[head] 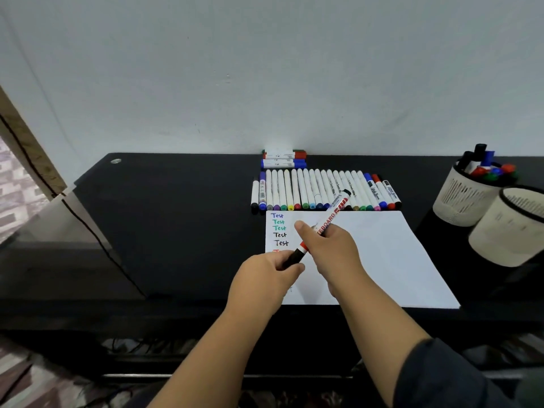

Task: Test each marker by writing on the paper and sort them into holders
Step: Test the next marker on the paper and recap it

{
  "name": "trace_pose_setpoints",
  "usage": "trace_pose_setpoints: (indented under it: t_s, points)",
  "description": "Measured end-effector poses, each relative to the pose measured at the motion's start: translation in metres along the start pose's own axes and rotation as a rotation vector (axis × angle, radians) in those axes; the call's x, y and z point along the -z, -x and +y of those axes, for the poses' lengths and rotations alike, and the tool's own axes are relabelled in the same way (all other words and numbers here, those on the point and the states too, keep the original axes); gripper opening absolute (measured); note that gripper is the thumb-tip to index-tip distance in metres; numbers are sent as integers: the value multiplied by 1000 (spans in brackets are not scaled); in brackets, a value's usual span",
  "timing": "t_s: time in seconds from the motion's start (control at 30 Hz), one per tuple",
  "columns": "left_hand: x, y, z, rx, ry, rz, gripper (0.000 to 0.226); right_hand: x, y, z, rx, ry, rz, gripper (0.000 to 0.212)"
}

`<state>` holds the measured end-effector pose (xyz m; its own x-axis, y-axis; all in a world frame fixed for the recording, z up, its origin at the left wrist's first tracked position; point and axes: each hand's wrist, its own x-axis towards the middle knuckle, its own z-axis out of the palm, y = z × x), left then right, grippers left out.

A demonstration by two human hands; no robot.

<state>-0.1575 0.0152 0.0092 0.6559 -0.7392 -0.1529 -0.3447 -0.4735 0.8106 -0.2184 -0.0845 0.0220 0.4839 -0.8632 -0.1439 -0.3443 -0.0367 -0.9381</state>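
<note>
Over the paper (382, 254), the right hand (329, 248) grips a red marker (326, 225); the left hand (265, 275) pinches what seems to be its black cap (294, 257).

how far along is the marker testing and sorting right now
Done: five full Test lines on the paper, a red one begun, several markers in the far holder. In hand: right hand holds a whiteboard marker, left hand grips its cap. Left: the long marker row.
</note>
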Motion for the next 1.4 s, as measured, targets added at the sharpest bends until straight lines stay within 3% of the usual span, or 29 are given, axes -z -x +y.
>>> trace_pose_setpoints:
  t_s: [0.23,0.5,0.63,0.97,1.23,1.4]
  points:
    - [-5,2,-6,-53,-105,-4,25,-9,-1,15,-58,-122,79,27]
    - [-1,2,-6,20,49,-64,25,-9,-3,16,-64,-112,35,31]
    - [0,5,-7,48,139,-75,9,-9,-1,16,-67,-153,16,32]
    - [12,9,-12,158,285,-129,18,-18,-1,19,-74,-208,-54,25]
    - [1,9,-15,-45,-224,51,23,-29,-1,19,-122,-213,10,23]
    - [9,9,-19,70,117,-19,16,-34,-3,18,-120,-169,-27,20]
